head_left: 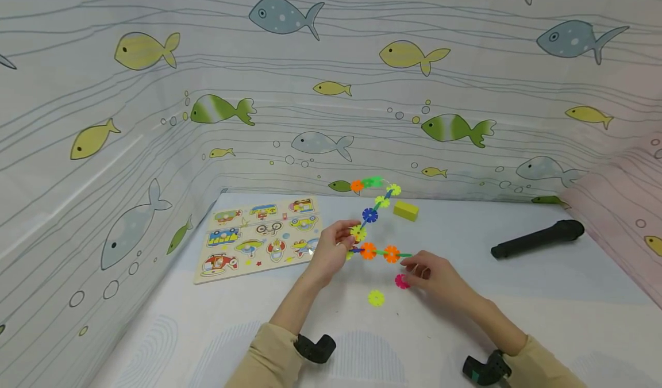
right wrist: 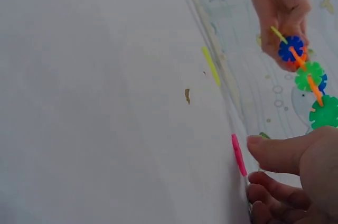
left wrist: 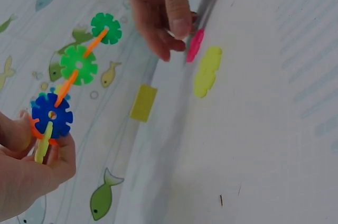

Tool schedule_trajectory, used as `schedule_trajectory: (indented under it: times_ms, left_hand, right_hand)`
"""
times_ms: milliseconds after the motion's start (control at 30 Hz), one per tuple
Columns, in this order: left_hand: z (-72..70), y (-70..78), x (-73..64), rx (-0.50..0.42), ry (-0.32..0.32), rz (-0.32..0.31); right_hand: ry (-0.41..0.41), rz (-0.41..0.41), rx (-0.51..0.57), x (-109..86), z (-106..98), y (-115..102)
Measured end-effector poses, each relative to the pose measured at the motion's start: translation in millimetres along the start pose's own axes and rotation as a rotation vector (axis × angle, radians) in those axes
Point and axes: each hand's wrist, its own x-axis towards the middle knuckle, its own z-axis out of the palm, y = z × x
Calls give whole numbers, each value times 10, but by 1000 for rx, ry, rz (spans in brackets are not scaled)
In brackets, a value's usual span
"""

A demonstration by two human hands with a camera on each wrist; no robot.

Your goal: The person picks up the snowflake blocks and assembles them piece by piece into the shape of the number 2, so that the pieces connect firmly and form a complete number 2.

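Note:
My left hand [head_left: 331, 250] pinches a chain of interlocking snowflake discs [left wrist: 78, 65], gripping it by blue and orange discs. One stretch of the chain rises toward the back wall; the other runs rightward to a green end disc [right wrist: 325, 112]. My right hand [head_left: 437, 276] is beside a pink snowflake disc [right wrist: 238, 155], thumb and fingers apart and nothing between them. That pink disc lies on the table, right by the fingertips. A loose yellow snowflake disc [head_left: 376, 298] lies nearer me, to the left of the pink one.
A wooden vehicle puzzle board [head_left: 264, 238] lies to the left of my left hand. Behind the chain is a yellow block [head_left: 405, 210]. A black microphone [head_left: 538, 239] lies at the right. Fish-patterned sheeting [head_left: 372, 100] rises around the table [head_left: 414, 342].

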Motion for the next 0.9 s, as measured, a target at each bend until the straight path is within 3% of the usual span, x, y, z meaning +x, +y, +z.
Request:
schedule_trajectory:
  times_ms: [100, 267, 567, 900]
  left_hand:
    - [4, 10, -5, -1, 3, 1]
    - [11, 8, -6, 5, 8, -7]
    - [21, 19, -4, 1, 9, -24]
    - [12, 3, 4, -1, 9, -17]
  right_hand:
    - [-53, -29, -36, -3, 23, 5]
    - [-57, -74, -63, -13, 39, 16]
    - [-61, -59, -92, -5, 36, -1]
    - [-99, -27, -39, -8, 27, -35]
